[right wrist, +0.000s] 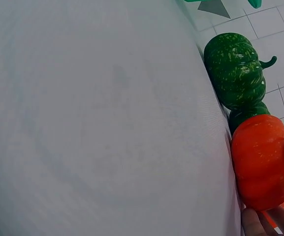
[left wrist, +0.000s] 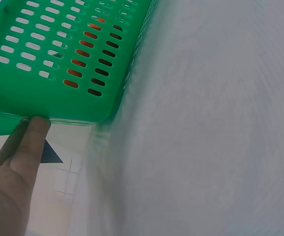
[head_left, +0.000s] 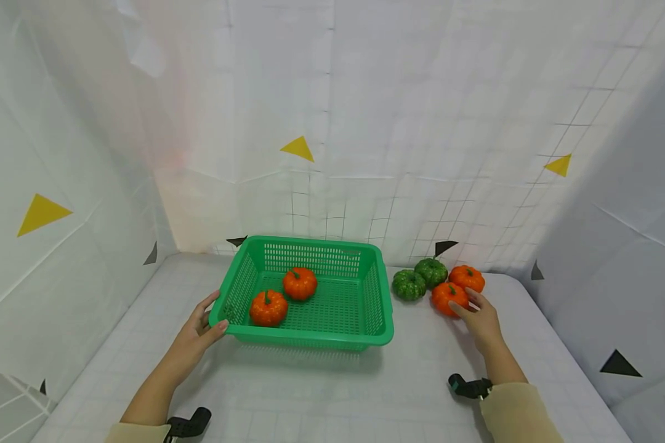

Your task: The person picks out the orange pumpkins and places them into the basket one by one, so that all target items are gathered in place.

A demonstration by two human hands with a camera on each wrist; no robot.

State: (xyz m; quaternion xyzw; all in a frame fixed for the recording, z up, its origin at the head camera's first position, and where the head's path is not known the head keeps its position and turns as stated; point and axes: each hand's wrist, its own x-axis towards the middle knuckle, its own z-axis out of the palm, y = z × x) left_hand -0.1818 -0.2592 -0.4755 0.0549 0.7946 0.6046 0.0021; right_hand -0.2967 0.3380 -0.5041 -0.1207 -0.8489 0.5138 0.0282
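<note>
A green plastic basket [head_left: 310, 336] stands in the middle of the table with two orange toy pumpkins [head_left: 268, 309] inside. My left hand [head_left: 194, 338] grips its front left corner, thumb over the rim. In the left wrist view, fingers press against the outside of the basket's slotted wall [left wrist: 38, 96]. To the right of the basket, my right hand [head_left: 483, 323] holds an orange pumpkin [head_left: 447, 299] between thumb and fingers. That pumpkin [right wrist: 262, 162] sits low at the tabletop in the right wrist view, thumb on one side and fingertips on the other.
Another orange pumpkin [head_left: 468, 278] lies just behind the held one. Two green pumpkins [head_left: 409, 285] sit between it and the basket. White sheeting [head_left: 366, 123] with yellow and black triangles walls in the white table [head_left: 321, 400] at the back and sides.
</note>
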